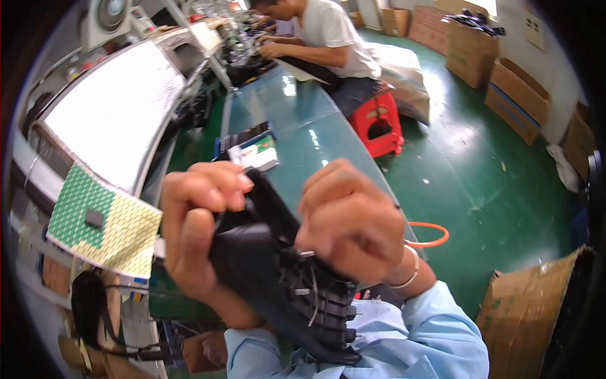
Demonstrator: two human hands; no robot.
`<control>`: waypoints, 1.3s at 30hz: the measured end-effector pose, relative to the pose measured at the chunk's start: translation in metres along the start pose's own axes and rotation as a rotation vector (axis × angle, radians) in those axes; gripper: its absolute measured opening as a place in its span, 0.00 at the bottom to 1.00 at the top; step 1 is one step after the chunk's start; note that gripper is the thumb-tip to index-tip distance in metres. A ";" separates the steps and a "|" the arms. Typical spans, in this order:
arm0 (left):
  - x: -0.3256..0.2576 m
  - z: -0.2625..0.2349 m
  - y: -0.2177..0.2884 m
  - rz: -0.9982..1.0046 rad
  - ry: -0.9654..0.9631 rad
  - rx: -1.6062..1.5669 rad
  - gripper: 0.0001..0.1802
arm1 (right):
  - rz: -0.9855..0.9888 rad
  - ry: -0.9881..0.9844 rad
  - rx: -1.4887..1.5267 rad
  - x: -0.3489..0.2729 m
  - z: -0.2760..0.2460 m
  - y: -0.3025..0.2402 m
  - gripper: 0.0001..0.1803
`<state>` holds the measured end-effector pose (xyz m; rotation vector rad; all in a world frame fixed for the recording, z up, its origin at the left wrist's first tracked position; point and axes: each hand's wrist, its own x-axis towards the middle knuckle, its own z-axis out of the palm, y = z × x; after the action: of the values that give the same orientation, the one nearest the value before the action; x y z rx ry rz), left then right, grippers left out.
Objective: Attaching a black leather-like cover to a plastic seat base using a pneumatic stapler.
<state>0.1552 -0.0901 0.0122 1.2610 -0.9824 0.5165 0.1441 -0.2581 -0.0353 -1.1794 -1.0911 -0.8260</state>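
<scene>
Head view: both hands hold a black ribbed plastic part (284,278) up close, near centre. Left hand (196,234) pinches its upper edge; right hand (350,221) curls over thin wires (312,287), apparently seating them; steadiness matters.

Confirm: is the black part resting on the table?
No, both hands, left hand and right hand, hold the black part above the table.

Two bare hands, left hand (196,234) and right hand (350,221), no gloves. Light blue long sleeves (435,341), cuffs loose at the wrists. Thin pale bracelet (411,268) around the right wrist. No rings or watch visible.
</scene>
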 end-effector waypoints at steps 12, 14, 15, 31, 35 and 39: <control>0.002 0.012 0.014 -0.077 -0.016 -0.039 0.13 | -0.160 -0.104 -0.211 0.022 0.016 0.016 0.18; 0.003 0.013 0.014 -0.077 -0.018 -0.033 0.12 | -0.178 -0.101 -0.248 0.023 0.016 0.016 0.17; 0.003 0.014 0.015 -0.090 -0.013 -0.039 0.12 | -0.202 -0.087 -0.289 0.024 0.017 0.016 0.17; -0.001 -0.002 0.012 -0.002 -0.086 -0.006 0.13 | -0.267 -0.121 -0.252 0.007 0.037 0.019 0.12; -0.003 -0.008 0.013 0.001 -0.129 0.045 0.16 | -0.210 -0.140 -0.121 0.004 0.043 0.027 0.10; -0.003 -0.011 0.018 -0.046 -0.182 0.128 0.21 | -0.219 -0.154 -0.116 0.004 0.044 0.034 0.10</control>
<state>0.1429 -0.0741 0.0191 1.4614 -1.0827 0.4392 0.1672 -0.2073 -0.0404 -1.2503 -1.3309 -0.9905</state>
